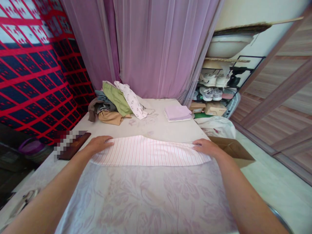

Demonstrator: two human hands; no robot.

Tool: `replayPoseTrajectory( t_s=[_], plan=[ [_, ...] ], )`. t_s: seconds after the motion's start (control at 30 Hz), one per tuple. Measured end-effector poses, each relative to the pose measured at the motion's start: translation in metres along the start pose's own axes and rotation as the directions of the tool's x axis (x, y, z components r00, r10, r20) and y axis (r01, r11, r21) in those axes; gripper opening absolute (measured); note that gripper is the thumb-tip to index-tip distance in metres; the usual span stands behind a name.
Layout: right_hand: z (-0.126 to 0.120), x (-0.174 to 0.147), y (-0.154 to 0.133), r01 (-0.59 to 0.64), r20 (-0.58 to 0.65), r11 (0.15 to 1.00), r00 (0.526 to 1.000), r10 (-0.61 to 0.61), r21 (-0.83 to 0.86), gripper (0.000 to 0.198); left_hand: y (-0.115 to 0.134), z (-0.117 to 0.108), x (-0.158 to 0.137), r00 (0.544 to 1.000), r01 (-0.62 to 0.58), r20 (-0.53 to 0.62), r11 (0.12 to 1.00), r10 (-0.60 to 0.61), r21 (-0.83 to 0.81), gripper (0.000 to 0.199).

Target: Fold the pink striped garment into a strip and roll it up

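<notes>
A white garment with pink stripes (151, 152) lies as a long, low strip across the pale floral cover (151, 201) in front of me. Its exact kind does not show. My left hand (100, 145) holds its left end, fingers curled over the upper corner. At the opposite end, my right hand (206, 147) grips the upper right corner with thumb and fingers together. Beyond the strip, to the right, sits a folded lilac cloth (177, 112) on top of a white one. A loose heap of clothes, with a green garment (117, 97) on it, lies at the back left.
A dark flat object (75, 146), partly blurred out, rests by the left edge. Purple curtains (161, 48) hang behind the surface. On the right stand a shoe rack with grey shoes (211, 93), an open cardboard box (230, 149) and a wooden wardrobe (280, 91).
</notes>
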State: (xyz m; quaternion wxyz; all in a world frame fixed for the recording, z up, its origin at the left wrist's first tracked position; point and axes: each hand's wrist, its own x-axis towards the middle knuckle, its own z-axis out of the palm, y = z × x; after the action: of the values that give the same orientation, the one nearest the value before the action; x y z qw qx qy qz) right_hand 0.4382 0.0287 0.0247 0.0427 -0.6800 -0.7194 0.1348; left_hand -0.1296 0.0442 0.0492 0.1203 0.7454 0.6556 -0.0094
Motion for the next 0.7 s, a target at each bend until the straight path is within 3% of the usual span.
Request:
replayPoseTrajectory(
  t_s=[0.07,0.2,0.3,0.4,0.5,0.6,0.7],
  plan=[
    [0.0,-0.001,0.002,0.031,0.042,1.0,0.999,-0.031,0.002,0.035,-0.001,0.002,0.004,0.997,0.016,0.068,0.999,-0.018,0.032,0.063],
    [-0.004,-0.003,0.001,0.098,0.095,0.995,0.991,-0.099,0.014,0.02,-0.005,0.0,0.002,0.995,0.003,0.097,0.999,0.002,-0.046,0.057],
    [-0.013,0.004,0.001,0.156,0.038,0.985,0.987,-0.159,0.071,0.022,-0.008,-0.013,0.001,0.999,-0.017,0.048,0.988,0.025,-0.155,0.052],
    [-0.023,0.026,0.002,0.196,-0.062,0.974,0.98,-0.19,0.114,0.028,-0.011,-0.03,0.011,0.998,0.021,-0.05,0.982,-0.031,-0.185,0.051],
    [-0.024,0.057,-0.005,0.14,-0.129,0.985,0.984,-0.126,0.102,0.024,-0.013,-0.038,0.032,0.984,0.105,-0.129,0.984,-0.124,-0.142,0.048],
    [-0.013,0.08,-0.019,0.064,-0.187,0.996,0.981,-0.053,0.056,0.024,-0.007,-0.028,0.048,0.959,0.185,-0.212,0.982,-0.189,-0.035,0.049],
    [0.002,0.082,-0.029,-0.032,-0.325,0.999,0.945,0.024,-0.02,0.03,0.004,-0.006,0.043,0.953,0.116,-0.289,0.991,-0.093,0.062,0.047]
  ],
)
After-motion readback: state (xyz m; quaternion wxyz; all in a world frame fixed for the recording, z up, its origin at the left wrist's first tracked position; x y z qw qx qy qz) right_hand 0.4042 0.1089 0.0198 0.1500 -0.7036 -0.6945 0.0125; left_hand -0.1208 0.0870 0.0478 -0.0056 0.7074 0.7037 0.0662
